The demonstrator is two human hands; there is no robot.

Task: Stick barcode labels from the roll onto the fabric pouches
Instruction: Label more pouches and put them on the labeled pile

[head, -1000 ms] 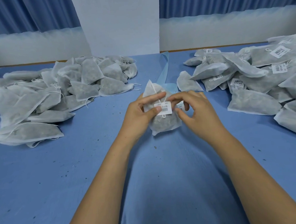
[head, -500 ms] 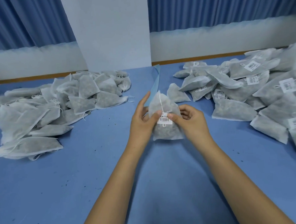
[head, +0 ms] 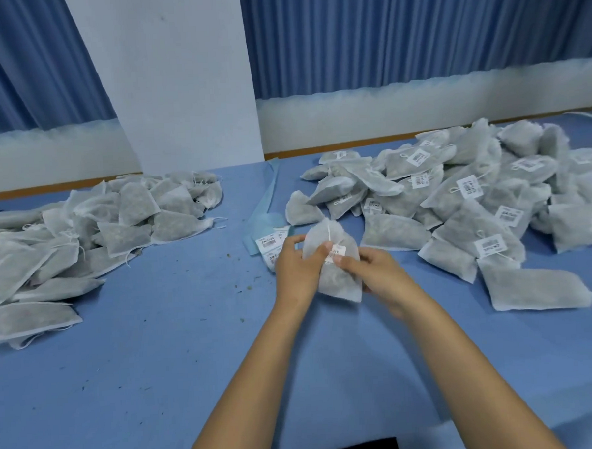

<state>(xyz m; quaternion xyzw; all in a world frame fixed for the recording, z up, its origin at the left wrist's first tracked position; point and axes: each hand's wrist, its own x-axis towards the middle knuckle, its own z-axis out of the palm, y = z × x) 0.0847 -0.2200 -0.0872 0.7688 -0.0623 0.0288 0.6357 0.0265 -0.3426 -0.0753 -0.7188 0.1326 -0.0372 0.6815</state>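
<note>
Centrally, both hands, left (head: 298, 270) and right (head: 381, 274), gripping one pouch (head: 338, 280), its barcode label (head: 337, 253) blurred, print unreadable

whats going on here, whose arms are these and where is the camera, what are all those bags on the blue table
There is no machine here. The camera sits on a person's head and looks down, so the two bare arms are that person's own.

The left hand and right hand hold one pouch between them, just above the blue table. Both thumbs press a small white label onto its front.

On the left lies a pile of pouches with no labels showing. On the right lies a bigger pile, many with barcode labels stuck on. Behind the hands, a blue strip carries a few more labels waiting to be peeled.
</note>
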